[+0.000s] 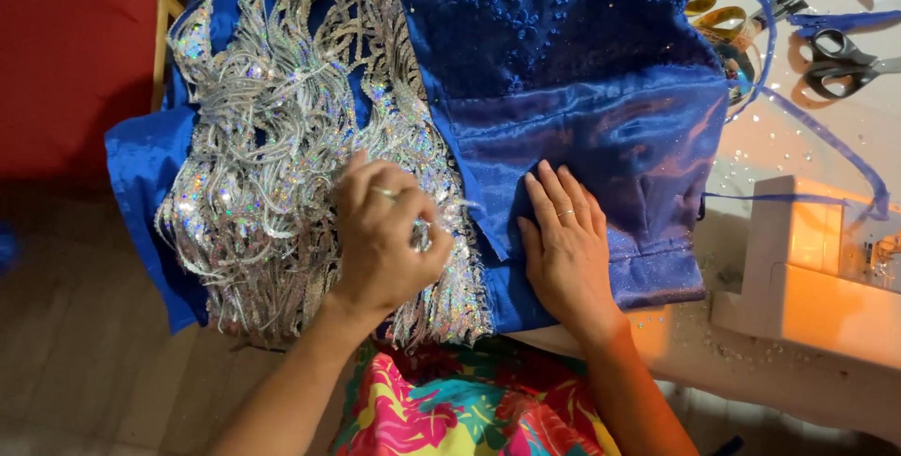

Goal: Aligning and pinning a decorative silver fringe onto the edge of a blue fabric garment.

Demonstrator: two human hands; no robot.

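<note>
White bench point(826, 137) carries shiny blue satin garment point(601, 128); right hand point(566, 235) flat, open, pressing it. Left hand point(380, 235) pinches silver sequinned lace point(272, 137); hand-stitching, needing steady pulls.

No package, label, sign or screen shows anywhere in this view of the worktable.

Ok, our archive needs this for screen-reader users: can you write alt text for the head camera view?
A person's left hand pinches silver sequinned lace on a blue satin garment, while the right hand lies flat on the satin. Black-handled scissors and a white sewing machine sit on the table to the right.
</note>
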